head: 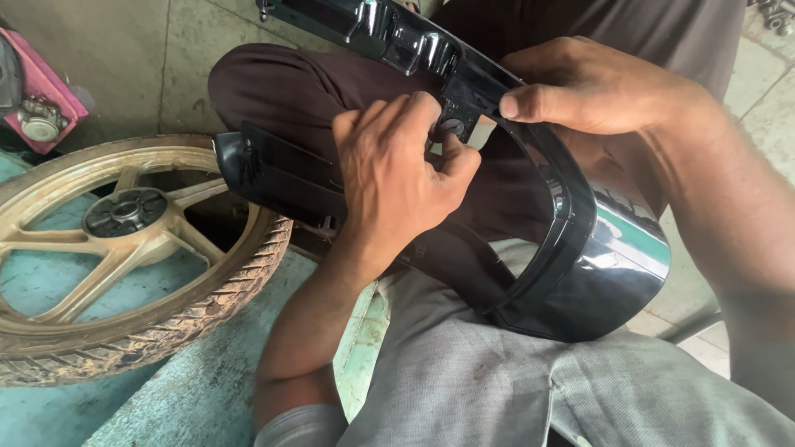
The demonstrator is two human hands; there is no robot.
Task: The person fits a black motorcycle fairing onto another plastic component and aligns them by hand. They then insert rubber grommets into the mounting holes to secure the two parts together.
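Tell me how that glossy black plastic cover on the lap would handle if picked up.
The black cover looks thin-walled and moulded, so probably light for its size and slightly springy. Its glossy, reflective skin may be slippery and scratch easily. The left hand and right hand grip it near a small round fitting.

A motorcycle repair workshop, by the look of it — a dusty spoked wheel (124, 248) with a muddy tyre lies flat on the stained concrete floor (174, 58), a pink machine part (37, 95) sits nearby, and a black plastic bike panel (580, 248) rests across the person's lap.
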